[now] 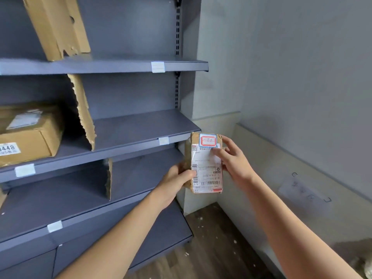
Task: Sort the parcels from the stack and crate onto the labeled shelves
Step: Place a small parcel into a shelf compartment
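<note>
Two hands on one small brown parcel (205, 168), and it's up in the air, just off the right end of the grey shelving unit (128, 37), level with the front edge of the middle shelf (136, 127). It touches no shelf.

The left hand (175, 184) grips the lower left corner. Its thumb curls over the front and presses on the barcode side of the white shipping label (207, 170), with the other fingers wrapped round behind, out of sight. The right hand (234, 160) takes the opposite edge with fingers spread. One digit lies flat across the upper part of the label, and another reaches up by the top right corner.

The parcel stands upright, label to the camera. A red-bordered sticker (208, 140) with handwriting sits at its top, too small to read.

Over on the shelves, a cardboard box (30, 137) lies at the left of the middle shelf, with printed digits on its front. A torn upper divider (58, 27) leans on the top shelf (120, 64). A ragged middle divider (84, 113) stands just right of the box, and a lower divider (109, 178) stands on the lower shelf (60, 198).

Small white tags (158, 67) sit on the shelf front edges, their text unreadable. Below the parcel is a wooden floor (211, 248) flecked with white. A sheet of paper (306, 194) is stuck on the low wall at right.
</note>
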`<state>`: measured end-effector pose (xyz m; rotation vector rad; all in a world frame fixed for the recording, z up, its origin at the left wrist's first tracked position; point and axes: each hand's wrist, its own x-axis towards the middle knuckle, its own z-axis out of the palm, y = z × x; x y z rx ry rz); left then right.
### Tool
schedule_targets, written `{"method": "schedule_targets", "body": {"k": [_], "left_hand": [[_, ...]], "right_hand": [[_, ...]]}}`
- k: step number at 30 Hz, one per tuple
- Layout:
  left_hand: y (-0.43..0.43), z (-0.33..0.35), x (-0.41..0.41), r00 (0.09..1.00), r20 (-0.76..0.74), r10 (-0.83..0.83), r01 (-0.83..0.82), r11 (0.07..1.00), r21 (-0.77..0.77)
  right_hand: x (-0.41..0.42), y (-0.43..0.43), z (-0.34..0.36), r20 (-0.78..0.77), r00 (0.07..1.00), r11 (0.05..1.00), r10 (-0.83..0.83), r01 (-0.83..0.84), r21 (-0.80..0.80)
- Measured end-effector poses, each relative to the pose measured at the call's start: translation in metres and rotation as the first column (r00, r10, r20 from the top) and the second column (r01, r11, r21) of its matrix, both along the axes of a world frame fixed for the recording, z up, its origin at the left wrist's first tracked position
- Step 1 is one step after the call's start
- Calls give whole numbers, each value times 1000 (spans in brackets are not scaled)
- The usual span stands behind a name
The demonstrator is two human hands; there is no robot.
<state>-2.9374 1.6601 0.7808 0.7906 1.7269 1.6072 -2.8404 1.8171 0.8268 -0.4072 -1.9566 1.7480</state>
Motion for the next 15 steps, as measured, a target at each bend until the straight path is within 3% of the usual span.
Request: {"method": "schedule_targets", "body": {"k": [9, 13, 15], "left_hand": [[-83, 47, -63, 983, -138, 118, -128, 989, -69], [-136, 83, -102, 949, -312, -39, -57, 954, -294], [-158, 98, -117, 920, -369, -130, -32, 915, -401]], "right_hand": [[-70, -66, 33, 43, 999, 989, 19, -25, 148], [-99, -86, 52, 129, 992, 913, -18, -36, 407], [-112, -101, 59, 155, 981, 884, 117, -174, 433]]}}
